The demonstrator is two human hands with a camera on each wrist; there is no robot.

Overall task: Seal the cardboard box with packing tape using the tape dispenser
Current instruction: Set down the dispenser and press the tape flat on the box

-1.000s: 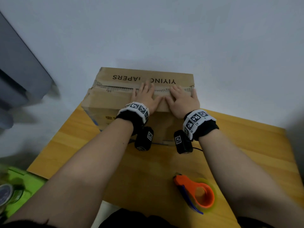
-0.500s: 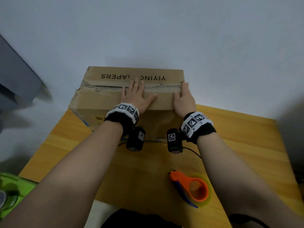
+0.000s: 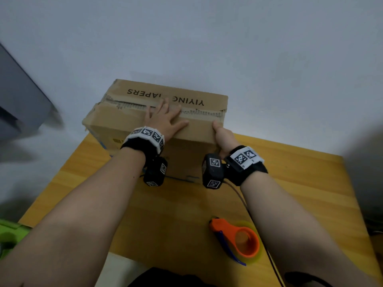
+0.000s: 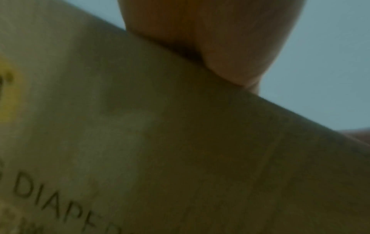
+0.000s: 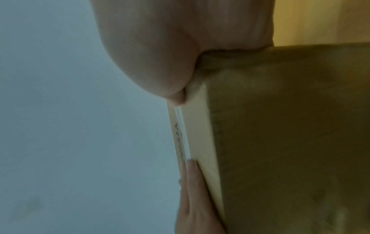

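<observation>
A brown cardboard box (image 3: 128, 121) printed with "YIYING DIAPERS" stands at the far end of the wooden table (image 3: 290, 183), its top flaps down and meeting at a ragged seam. My left hand (image 3: 163, 119) lies flat across that seam with fingers spread. My right hand (image 3: 222, 135) clasps the box's near right corner, thumb on top; its fingers go down the right side, hidden. The orange tape dispenser (image 3: 238, 239) lies on the table near me, under my right forearm. The left wrist view has the box front (image 4: 180, 158) under my palm (image 4: 210, 39). The right wrist view has the corner (image 5: 290, 142) against my palm (image 5: 160, 47).
A white wall rises straight behind the box. A grey object (image 3: 18, 100) stands at the far left, off the table. Something green (image 3: 10, 235) sits low on the left. A thin cable (image 3: 248, 214) runs from my right wrist across the table.
My right hand has slid from the middle of the box top to its right corner and turned onto the side. My left hand stays flat on the seam.
</observation>
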